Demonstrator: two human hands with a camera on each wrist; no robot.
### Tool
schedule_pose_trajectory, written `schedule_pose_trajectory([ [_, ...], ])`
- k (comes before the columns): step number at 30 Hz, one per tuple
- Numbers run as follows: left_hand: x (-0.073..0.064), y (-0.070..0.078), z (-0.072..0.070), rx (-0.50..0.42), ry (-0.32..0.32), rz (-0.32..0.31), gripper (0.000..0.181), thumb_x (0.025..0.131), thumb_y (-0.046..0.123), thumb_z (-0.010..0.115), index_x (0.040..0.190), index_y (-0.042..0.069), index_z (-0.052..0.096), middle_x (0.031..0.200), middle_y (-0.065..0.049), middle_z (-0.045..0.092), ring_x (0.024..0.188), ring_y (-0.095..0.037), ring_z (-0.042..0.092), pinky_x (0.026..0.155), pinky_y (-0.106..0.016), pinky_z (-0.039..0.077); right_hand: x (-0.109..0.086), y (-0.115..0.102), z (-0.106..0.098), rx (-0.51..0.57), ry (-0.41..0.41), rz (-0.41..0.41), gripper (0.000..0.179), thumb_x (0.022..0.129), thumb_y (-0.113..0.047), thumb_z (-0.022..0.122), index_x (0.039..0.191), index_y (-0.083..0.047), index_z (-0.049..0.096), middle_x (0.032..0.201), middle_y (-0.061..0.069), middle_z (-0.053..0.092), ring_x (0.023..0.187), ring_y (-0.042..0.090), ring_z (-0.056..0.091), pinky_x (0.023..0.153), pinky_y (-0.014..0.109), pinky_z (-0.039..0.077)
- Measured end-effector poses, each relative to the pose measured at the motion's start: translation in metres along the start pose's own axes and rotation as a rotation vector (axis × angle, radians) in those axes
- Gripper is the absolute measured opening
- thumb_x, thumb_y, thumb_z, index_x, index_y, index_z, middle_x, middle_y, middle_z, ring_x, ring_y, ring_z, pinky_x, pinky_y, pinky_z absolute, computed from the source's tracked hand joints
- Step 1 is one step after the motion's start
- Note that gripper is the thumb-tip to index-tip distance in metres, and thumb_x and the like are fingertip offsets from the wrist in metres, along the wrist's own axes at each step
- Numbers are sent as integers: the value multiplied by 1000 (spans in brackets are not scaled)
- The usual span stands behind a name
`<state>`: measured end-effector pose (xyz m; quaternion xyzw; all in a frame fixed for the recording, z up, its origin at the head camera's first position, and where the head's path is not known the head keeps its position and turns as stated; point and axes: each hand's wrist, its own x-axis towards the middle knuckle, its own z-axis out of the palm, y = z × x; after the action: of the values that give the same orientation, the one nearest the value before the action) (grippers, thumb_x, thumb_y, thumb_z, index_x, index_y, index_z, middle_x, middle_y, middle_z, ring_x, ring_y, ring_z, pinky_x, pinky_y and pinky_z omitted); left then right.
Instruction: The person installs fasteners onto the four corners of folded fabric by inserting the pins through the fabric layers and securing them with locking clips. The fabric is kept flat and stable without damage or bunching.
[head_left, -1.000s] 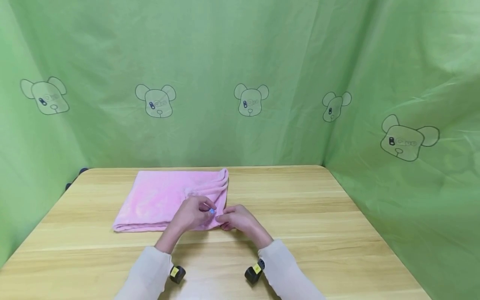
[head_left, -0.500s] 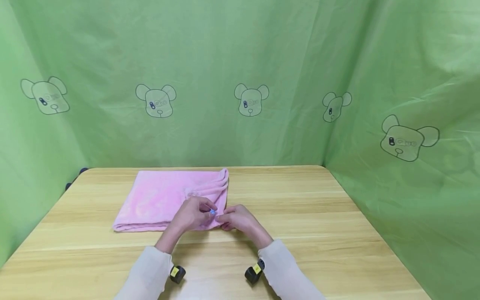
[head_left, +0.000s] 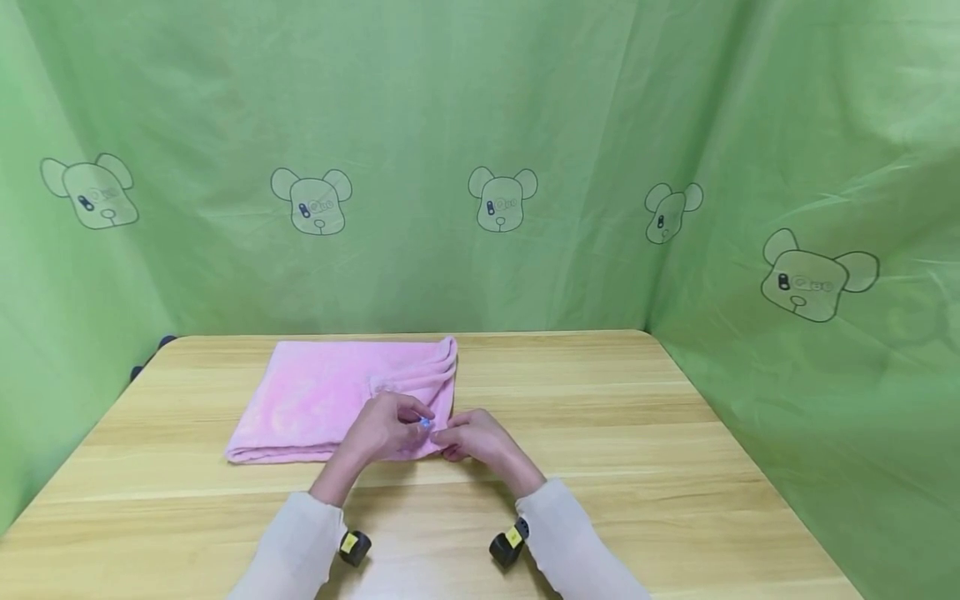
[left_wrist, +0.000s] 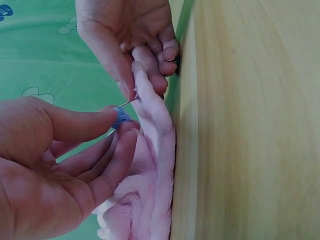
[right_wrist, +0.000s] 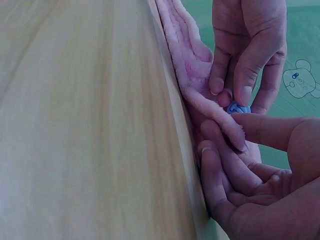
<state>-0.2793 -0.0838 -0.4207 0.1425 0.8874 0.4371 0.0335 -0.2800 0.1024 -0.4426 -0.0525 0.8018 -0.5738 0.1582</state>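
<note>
A folded pink plush blanket (head_left: pixel 315 392) lies on the table at left of centre in the head view. Over its near right corner, my left hand (head_left: pixel 381 427) pinches a blue-headed pin (left_wrist: pixel 121 118) between thumb and fingers. In the left wrist view, the pin's thin metal shaft reaches the blanket's edge; whether it passes through the cloth is hidden. My right hand (head_left: pixel 480 435) grips that corner, its thumb on one side and curled fingers behind. The right wrist view shows the blue head (right_wrist: pixel 238 108) close to the right hand's fingertips.
The wooden table (head_left: pixel 600 450) extends right of the blanket and in front of it. Green curtains (head_left: pixel 420 100) printed with bear faces stand behind and at both sides. A black wrist camera (head_left: pixel 355 547) sits at the left sleeve, another camera (head_left: pixel 507 550) at the right.
</note>
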Motion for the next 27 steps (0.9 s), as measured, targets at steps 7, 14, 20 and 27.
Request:
schedule_pose_trajectory([
  [7,0,4,3,10,27,-24,18,82,5,77,99,11,79,102,-11,78,99,-28,72,90,-44,57,1,0,0,4,5,5,15,88,-12,73,86,2,71,81,8,73,69,12,65,70,29,59],
  [14,1,6,6,-9,47,-31,19,76,2,83,93,10,80,89,-6,78,84,-19,72,78,-36,58,2,2,-1,3,-2,6,16,87,-11,73,91,5,72,83,9,74,70,13,66,71,29,59],
  [20,2,4,11,-31,47,-16,17,75,0,83,88,10,79,83,-5,77,76,-15,71,70,-29,57,1,1,-2,19,-16,15,16,87,-8,70,94,6,72,85,11,75,71,14,67,73,29,60],
  [27,1,5,10,-55,29,-4,19,82,0,78,99,6,80,92,-9,78,82,-20,73,72,-31,59,-1,-3,-7,46,-60,19,35,102,-22,57,109,8,70,90,12,71,76,15,66,75,30,60],
])
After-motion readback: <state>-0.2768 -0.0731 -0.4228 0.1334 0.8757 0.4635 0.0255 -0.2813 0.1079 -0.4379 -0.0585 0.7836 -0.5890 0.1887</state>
